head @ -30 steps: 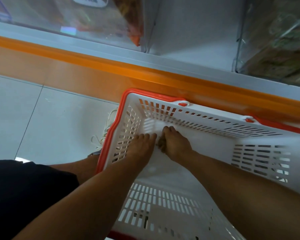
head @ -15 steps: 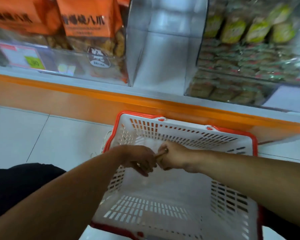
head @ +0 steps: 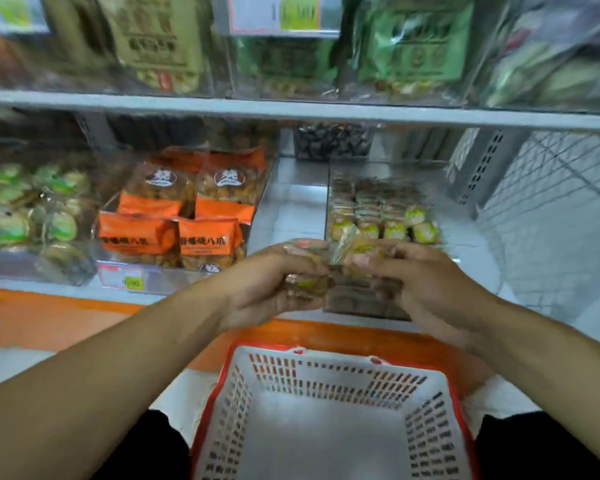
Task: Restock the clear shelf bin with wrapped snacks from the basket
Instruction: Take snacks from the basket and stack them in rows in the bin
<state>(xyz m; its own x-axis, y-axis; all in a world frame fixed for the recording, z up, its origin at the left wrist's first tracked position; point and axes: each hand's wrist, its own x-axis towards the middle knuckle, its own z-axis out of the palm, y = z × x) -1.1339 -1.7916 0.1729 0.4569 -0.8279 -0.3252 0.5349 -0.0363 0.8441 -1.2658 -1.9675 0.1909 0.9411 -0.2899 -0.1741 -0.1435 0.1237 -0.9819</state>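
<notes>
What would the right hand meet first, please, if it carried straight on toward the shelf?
Most likely the clear bin of wrapped snacks just ahead of the right hand, which grips a snack packet. Depth is unclear, so it may pass over the front wall.

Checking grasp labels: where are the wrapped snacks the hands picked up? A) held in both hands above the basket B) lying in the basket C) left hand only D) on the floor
A: the left hand and right hand both grip wrapped snacks above the basket.
</notes>
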